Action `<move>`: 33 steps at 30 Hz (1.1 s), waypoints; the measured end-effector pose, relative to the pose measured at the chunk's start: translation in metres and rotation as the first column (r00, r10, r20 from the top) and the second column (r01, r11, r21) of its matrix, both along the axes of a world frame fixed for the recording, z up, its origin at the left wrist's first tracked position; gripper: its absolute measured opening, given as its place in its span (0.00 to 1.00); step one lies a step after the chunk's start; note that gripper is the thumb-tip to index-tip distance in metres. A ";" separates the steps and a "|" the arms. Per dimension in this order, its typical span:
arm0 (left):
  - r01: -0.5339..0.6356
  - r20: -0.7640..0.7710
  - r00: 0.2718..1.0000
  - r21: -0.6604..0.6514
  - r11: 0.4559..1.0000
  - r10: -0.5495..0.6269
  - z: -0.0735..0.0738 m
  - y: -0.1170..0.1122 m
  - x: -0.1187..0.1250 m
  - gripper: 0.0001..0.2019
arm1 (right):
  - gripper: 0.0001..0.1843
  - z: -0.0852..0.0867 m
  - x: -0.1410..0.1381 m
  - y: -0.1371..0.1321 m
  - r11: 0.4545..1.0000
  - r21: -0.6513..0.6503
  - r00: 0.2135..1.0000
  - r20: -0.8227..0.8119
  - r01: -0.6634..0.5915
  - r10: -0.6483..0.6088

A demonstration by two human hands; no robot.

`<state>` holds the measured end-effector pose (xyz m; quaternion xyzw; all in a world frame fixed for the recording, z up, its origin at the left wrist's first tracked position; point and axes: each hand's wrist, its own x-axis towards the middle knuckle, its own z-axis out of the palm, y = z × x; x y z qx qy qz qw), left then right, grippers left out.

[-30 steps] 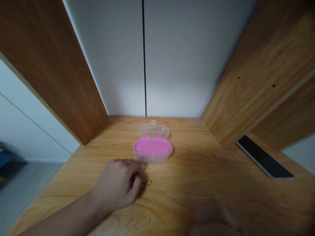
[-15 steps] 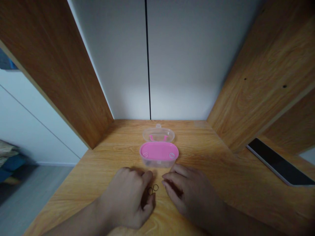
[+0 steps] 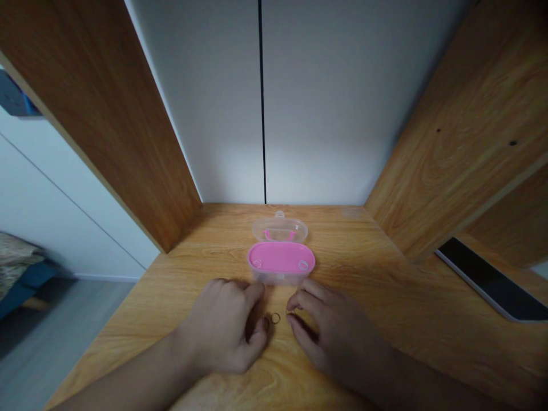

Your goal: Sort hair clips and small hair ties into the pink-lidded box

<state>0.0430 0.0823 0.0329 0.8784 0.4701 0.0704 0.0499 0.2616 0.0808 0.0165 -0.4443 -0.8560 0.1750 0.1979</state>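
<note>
Two thin dark rings lie on the wooden tabletop between my hands. One ring is fully visible; the other ring is partly covered by my left thumb. My left hand rests on the table with fingers loosely curled and the thumb apart from the index finger. What lies beneath its palm is hidden. Thumb and index finger of my right hand pinch together just right of the rings, with a tiny bright edge at the tips, too small to name. Beyond both hands stands a clear oval box with a pink inner lid.
The box's clear outer lid, with pink parts, lies folded back behind it. A dark-screened tablet or phone lies at the right. A wooden panel rises at the left, another wooden panel at the right, and pale panels at the back.
My right thumb and index finger have closed together at the tips. My left thumb now overlaps one ring. The whole view has shifted slightly.
</note>
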 end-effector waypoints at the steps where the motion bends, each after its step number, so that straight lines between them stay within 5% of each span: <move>1: -0.012 -0.009 1.000 0.002 1.000 0.012 0.001 0.000 0.000 0.04 | 0.06 0.000 0.000 -0.001 1.000 0.008 1.000 -0.001 0.001 -0.001; 7: -0.058 -0.077 0.995 0.012 0.998 0.058 0.003 -0.001 0.001 0.06 | 0.08 0.001 -0.003 -0.006 0.989 0.031 0.989 0.045 -0.142 0.140; 14: 0.049 -0.050 0.997 -0.028 0.998 -0.051 -0.001 -0.005 0.003 0.05 | 0.07 -0.002 -0.003 -0.005 0.983 0.015 0.983 0.024 -0.184 0.184; 21: 0.143 0.133 0.981 -0.010 0.990 -0.141 -0.010 -0.004 0.003 0.02 | 0.05 -0.002 -0.005 -0.002 0.975 0.064 0.975 -0.049 -0.214 0.217; 27: 0.225 0.453 0.847 0.173 0.959 -0.280 -0.017 -0.003 0.002 0.06 | 0.05 -0.004 -0.002 -0.002 0.964 0.176 0.931 -0.271 -0.201 0.243; 33: 0.244 0.580 0.706 0.338 0.909 -0.406 -0.016 0.001 0.002 0.08 | 0.12 0.001 0.000 0.001 0.913 0.371 0.854 -0.406 -0.170 0.324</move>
